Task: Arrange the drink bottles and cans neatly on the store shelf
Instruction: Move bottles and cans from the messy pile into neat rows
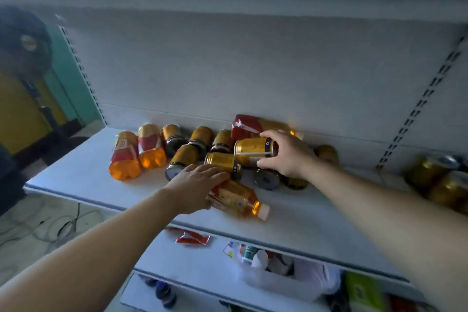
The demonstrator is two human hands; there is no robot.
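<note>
Left hand [196,185] clasping tipped bottle [238,197] near shelf [76,180] edge, right hand [288,154] gripping gold can [253,151] sideways over jumbled cans [183,157]

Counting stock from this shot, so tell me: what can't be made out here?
Head view only.
- Cans at the right edge: blurred and cut off by the frame, number unclear.
- Can at the back: blurred, partly hidden behind the right hand gripping a gold can.
- Lying bottle: left hand covers its base; gripping or resting, cannot tell.
- Lower-shelf goods: partly hidden by the front edge of the shelf.
</note>
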